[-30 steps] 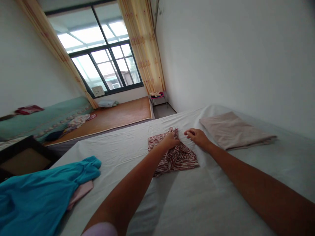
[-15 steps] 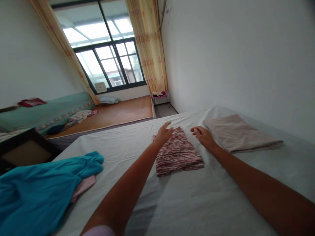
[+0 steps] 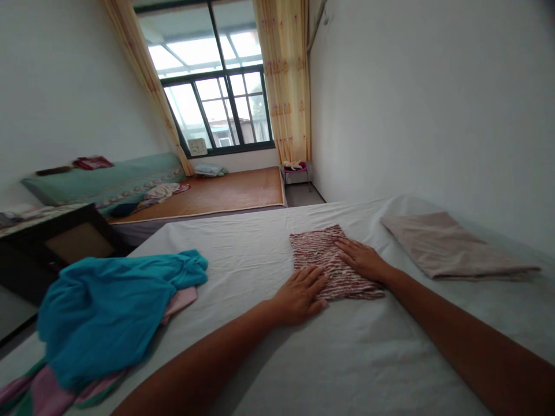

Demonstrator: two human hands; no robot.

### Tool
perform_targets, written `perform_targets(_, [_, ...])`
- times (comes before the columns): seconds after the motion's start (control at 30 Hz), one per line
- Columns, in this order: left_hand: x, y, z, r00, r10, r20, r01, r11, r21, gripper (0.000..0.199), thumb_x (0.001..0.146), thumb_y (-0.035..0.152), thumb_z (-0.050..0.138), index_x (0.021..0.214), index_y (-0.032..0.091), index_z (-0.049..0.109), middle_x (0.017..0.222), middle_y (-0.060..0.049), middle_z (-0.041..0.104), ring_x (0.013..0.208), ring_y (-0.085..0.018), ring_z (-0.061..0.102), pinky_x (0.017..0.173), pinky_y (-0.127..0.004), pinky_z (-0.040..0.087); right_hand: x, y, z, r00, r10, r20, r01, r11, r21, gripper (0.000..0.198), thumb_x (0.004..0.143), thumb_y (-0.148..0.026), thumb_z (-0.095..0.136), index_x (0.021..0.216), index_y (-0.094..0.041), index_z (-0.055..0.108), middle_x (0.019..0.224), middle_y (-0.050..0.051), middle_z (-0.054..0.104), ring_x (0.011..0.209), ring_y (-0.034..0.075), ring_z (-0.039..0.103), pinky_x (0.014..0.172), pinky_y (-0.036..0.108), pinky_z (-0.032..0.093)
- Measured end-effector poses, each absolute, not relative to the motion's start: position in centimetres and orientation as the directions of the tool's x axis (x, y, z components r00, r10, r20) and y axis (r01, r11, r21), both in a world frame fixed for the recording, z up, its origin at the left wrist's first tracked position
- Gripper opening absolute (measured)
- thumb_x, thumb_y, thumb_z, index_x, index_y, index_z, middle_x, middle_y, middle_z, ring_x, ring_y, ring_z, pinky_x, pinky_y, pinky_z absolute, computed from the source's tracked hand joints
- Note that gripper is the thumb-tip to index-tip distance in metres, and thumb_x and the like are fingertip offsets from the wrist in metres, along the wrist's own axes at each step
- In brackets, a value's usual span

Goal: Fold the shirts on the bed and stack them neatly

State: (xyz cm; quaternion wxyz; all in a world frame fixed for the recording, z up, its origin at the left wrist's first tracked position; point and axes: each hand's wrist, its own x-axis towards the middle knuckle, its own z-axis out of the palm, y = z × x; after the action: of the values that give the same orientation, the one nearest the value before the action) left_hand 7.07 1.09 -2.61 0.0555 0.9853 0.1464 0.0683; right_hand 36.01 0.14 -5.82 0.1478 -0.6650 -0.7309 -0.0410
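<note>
A folded red-and-white striped garment (image 3: 318, 245) lies flat on the white bed sheet (image 3: 234, 248). My left hand (image 3: 301, 294) rests palm down on its near left corner, fingers stretched out. Across the garment's right side my right hand (image 3: 362, 258) is laid flat, fingers pointing left. Neither hand grips the cloth. To the right of them a folded beige cloth (image 3: 455, 245) lies on the sheet. On the left is a heaped blue garment (image 3: 113, 312), with a pink cloth (image 3: 182, 303) partly hidden under it.
A dark cabinet (image 3: 78, 237) stands beyond the bed's left edge. Farther back is a second bed with a brown mat (image 3: 234, 188) and several crumpled clothes. A small stool (image 3: 296, 167) stands by the curtain (image 3: 288, 86). A white wall (image 3: 433, 115) runs along the right.
Both hands have come down flat onto the striped garment; the left moved toward me, the right forward and inward. The view has turned slightly left.
</note>
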Motion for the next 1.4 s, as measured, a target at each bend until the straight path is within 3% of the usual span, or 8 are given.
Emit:
perform_targets(0.1, [6.8, 1.2, -2.4, 0.96, 0.251, 0.126, 0.234, -0.963, 0.131, 0.06, 0.096, 0.053, 0.026, 0.149, 0.025, 0.024, 0.156, -0.006, 0.024, 0.144, -0.025, 0.015, 0.116, -0.044, 0.016, 35.3, 0.7, -5.3, -0.029, 0.938, 0.345, 0.994, 0.062, -0.085, 0.052, 0.096, -0.045, 0.031, 0.138, -0.021, 0.048, 0.143, 0.009, 0.048, 0.133, 0.026, 0.039, 0.109, 0.047, 0.031])
perform_targets(0.27, [6.5, 0.5, -2.0, 0.972, 0.16, 0.174, 0.142, -0.983, 0.113, 0.059, 0.096, 0.051, 0.03, 0.148, 0.023, 0.028, 0.153, -0.007, 0.032, 0.142, -0.026, 0.022, 0.115, -0.042, 0.018, 29.3, 2.2, -4.1, -0.471, 0.828, 0.304, 0.861, 0.507, -0.046, 0.048, 0.099, -0.041, 0.029, 0.14, -0.023, 0.045, 0.145, 0.005, 0.045, 0.138, 0.02, 0.031, 0.114, 0.042, 0.023])
perform_targets(0.33, [6.3, 0.2, -1.9, 0.97, 0.149, 0.191, 0.13, -0.985, 0.111, 0.06, 0.095, 0.051, 0.032, 0.147, 0.021, 0.03, 0.152, -0.007, 0.034, 0.141, -0.027, 0.025, 0.114, -0.042, 0.019, 27.7, 3.7, -3.9, -0.532, 0.808, 0.252, 0.821, 0.566, -0.082, 0.05, 0.099, -0.043, 0.029, 0.141, -0.022, 0.044, 0.146, 0.005, 0.043, 0.138, 0.019, 0.031, 0.115, 0.04, 0.023])
perform_targets(0.67, [5.5, 0.0, -1.9, 0.972, 0.155, 0.175, 0.138, -0.985, 0.105, 0.06, 0.096, 0.051, 0.03, 0.147, 0.019, 0.029, 0.154, -0.004, 0.03, 0.142, -0.027, 0.02, 0.114, -0.042, 0.021, 26.7, 11.2, -3.7, -0.397, 0.91, 0.121, 0.891, 0.414, -0.187, 0.057, 0.097, -0.052, 0.026, 0.143, -0.023, 0.04, 0.147, 0.006, 0.041, 0.137, 0.022, 0.035, 0.113, 0.045, 0.026])
perform_targets(1.0, [5.4, 0.2, -1.8, 0.97, 0.155, 0.187, 0.131, -0.982, 0.137, 0.058, 0.096, 0.047, 0.033, 0.147, 0.018, 0.03, 0.153, -0.005, 0.032, 0.141, -0.026, 0.024, 0.114, -0.04, 0.021, 29.7, 4.7, -5.5, -0.352, 0.901, 0.255, 0.897, 0.403, -0.183, 0.053, 0.096, -0.047, 0.032, 0.143, -0.023, 0.041, 0.148, 0.005, 0.04, 0.139, 0.021, 0.031, 0.115, 0.045, 0.023])
perform_targets(1.1, [5.4, 0.2, -1.6, 0.973, 0.161, 0.168, 0.135, -0.978, 0.157, 0.057, 0.096, 0.046, 0.032, 0.147, 0.019, 0.03, 0.153, -0.005, 0.032, 0.142, -0.025, 0.022, 0.114, -0.041, 0.022, 32.6, 3.1, -6.4, -0.262, 0.925, 0.275, 0.927, 0.32, -0.193, 0.052, 0.094, -0.047, 0.033, 0.141, -0.025, 0.044, 0.146, 0.004, 0.043, 0.138, 0.022, 0.033, 0.115, 0.046, 0.024])
perform_targets(1.3, [5.4, -0.1, -1.5, 0.965, 0.189, 0.179, 0.156, -0.97, 0.185, 0.056, 0.096, 0.046, 0.032, 0.147, 0.023, 0.03, 0.153, -0.003, 0.031, 0.143, -0.025, 0.021, 0.114, -0.041, 0.021, 38.3, 3.8, -8.0, 0.082, 0.929, 0.362, 0.958, 0.027, -0.287, 0.061, 0.085, -0.049, 0.038, 0.132, -0.012, 0.05, 0.136, 0.017, 0.052, 0.129, 0.031, 0.045, 0.109, 0.048, 0.034])
perform_targets(1.4, [5.4, -0.1, -1.5, 0.965, 0.186, 0.183, 0.153, -0.972, 0.181, 0.056, 0.096, 0.045, 0.033, 0.147, 0.023, 0.03, 0.153, -0.003, 0.032, 0.143, -0.025, 0.021, 0.114, -0.04, 0.021, 39.0, 4.1, -8.4, 0.138, 0.933, 0.332, 0.951, -0.031, -0.307, 0.056, 0.086, -0.05, 0.036, 0.126, -0.015, 0.054, 0.128, 0.016, 0.059, 0.122, 0.033, 0.051, 0.105, 0.05, 0.037])
